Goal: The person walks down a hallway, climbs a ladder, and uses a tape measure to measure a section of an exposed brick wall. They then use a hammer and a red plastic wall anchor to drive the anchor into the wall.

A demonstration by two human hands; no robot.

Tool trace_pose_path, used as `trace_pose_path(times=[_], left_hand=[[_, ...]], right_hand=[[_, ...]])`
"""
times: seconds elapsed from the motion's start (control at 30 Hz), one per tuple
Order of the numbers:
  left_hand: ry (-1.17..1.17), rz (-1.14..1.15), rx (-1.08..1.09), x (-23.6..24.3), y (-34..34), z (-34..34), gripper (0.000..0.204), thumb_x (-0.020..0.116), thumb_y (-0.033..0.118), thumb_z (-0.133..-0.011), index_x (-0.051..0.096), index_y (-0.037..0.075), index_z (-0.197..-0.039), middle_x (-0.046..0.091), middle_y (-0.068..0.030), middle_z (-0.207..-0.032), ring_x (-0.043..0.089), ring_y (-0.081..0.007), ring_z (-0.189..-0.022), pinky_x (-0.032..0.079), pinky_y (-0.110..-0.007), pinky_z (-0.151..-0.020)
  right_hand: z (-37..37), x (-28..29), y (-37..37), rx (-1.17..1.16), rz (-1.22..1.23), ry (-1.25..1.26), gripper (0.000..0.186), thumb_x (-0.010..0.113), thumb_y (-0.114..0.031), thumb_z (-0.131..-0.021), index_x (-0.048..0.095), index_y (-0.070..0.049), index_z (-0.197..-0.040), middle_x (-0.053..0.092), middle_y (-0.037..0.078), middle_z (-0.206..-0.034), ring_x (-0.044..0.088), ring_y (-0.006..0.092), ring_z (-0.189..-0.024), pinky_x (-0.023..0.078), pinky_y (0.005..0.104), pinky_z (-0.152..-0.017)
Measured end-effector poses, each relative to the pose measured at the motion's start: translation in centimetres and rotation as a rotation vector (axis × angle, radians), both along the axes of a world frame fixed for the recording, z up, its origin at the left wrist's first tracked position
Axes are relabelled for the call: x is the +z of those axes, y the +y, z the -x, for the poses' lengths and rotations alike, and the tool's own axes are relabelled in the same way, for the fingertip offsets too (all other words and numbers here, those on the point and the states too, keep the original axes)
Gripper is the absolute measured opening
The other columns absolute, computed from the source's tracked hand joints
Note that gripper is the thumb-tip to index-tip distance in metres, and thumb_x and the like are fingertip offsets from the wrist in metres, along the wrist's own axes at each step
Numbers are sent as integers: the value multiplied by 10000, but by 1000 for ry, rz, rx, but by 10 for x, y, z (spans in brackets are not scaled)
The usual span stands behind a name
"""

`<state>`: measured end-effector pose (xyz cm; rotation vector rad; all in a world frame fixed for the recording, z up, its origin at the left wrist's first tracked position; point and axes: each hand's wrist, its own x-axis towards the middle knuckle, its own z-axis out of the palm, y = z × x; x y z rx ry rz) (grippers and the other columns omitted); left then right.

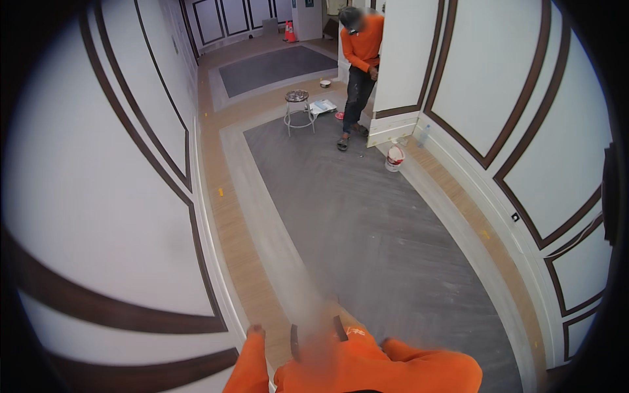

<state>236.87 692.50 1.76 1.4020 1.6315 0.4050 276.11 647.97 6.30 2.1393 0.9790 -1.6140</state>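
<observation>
Left hand (255, 329), at the end of an orange sleeve, just touching the white panelled wall with dark brown trim (98, 196); grip impossible to tell. Right hand hidden from view.

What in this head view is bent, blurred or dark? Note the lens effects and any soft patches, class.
Head view: fisheye bends the wall panels and floor border toward the rim; corners go black; a soft smear hides the area above the orange sleeves at the bottom; the co-worker by the stool is small; lighting is even, shadows faint.
</observation>
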Motion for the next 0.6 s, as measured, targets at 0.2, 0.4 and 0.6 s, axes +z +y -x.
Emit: trace_pose_path(times=[0.2,0.4,0.6], left_hand=[[-383,309,334,24,273,-136,245,442,239,-939,615,96,-1037,653,-76,-866,566,-246,-664,489,-441,-507],[-46,568,224,71,364,-232,324,594,10,-871,552,50,-1189,666,-175,-1025,661,-301,-726,558,-494,-560],[-189,586,258,70,498,-247,366,625,102,-880,536,81,-1234,637,-220,-1105,661,-422,-957,575,-518,-682]], right_hand=[[-79,-6,176,-55,55,15,381,531,-359,-881,682,-83,-1095,646,182,-1151,614,331,-1058,483,418,-909],[-241,-56,505,138,-669,-322,368,493,-302,-908,664,-42,-1104,626,207,-1155,591,359,-1091,466,436,-937],[-403,53,971,-443,-745,-145,429,527,-361,-948,568,-64,-1254,638,163,-1133,628,294,-914,501,422,-809]])
